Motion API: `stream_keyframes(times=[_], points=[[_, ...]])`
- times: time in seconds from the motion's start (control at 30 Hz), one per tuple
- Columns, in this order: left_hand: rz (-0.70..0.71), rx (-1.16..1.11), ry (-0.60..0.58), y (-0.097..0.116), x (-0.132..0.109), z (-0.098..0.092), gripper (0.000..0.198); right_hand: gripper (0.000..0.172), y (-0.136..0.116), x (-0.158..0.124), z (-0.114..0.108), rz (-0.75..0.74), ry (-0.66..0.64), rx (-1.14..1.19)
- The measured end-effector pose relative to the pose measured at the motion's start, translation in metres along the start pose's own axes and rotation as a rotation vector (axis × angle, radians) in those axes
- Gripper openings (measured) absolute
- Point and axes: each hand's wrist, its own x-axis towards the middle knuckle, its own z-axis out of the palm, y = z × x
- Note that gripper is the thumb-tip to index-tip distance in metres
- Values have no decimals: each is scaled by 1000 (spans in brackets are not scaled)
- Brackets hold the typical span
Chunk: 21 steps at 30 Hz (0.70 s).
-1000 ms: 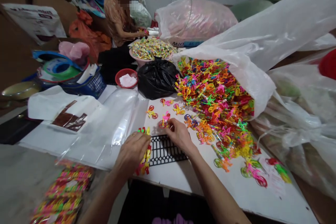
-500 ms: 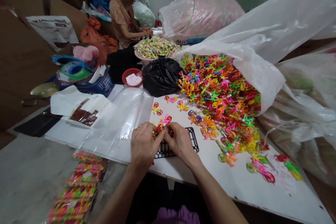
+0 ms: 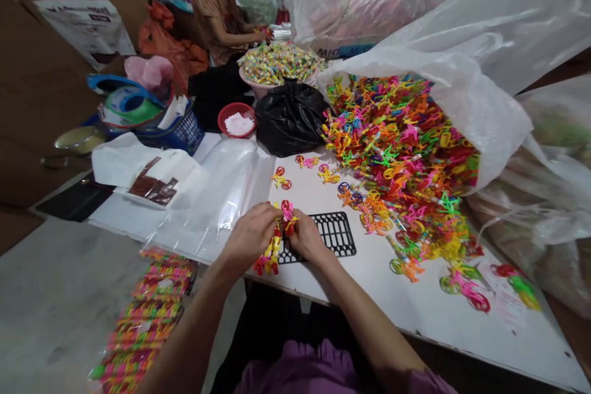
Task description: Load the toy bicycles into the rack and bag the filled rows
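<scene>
Over the black plastic grid tray (image 3: 339,234), my two hands meet with fingers closed. A small pink-and-red toy bicycle (image 3: 287,212) stands up between the fingertips. My right hand (image 3: 305,239) pinches it from the right. My left hand (image 3: 253,233) closes on it from the left, its fingertips partly hidden. Below my left hand, several yellow-and-red toy bicycles (image 3: 268,253) stand in a row at the tray's left end. A yellow-and-red bicycle (image 3: 281,178) lies loose on the table beyond my hands.
A large heap of colourful toy bicycles (image 3: 406,160) spills from a clear plastic bag on the right. Clear plastic sleeves (image 3: 221,178) lie left, near a black bag (image 3: 290,117) and a red bowl (image 3: 236,120). Filled packs (image 3: 145,314) lie lower left. Another person (image 3: 215,12) sits at the back.
My hands have tilted up and parted slightly, and the toy bicycle between them now stands higher in view. More of the tray and of the row at its left end shows. The view has shifted.
</scene>
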Motion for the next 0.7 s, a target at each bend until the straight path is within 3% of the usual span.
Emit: stream_keyframes(times=[0.27,0.43,0.57,0.7], points=[[43,17,79,6,0,8,21,25,-7,-2,-3,9,-134,-244],[107,64,157,2,-7,19,19,15,-8,-7,-4,2,-144,-269],[211,172,189,-3,-20,26,19,12,8,4,-45,-54,-244,-220],[196,251,159,4,-25,24,19,29,27,57,-100,137,-38,-635]])
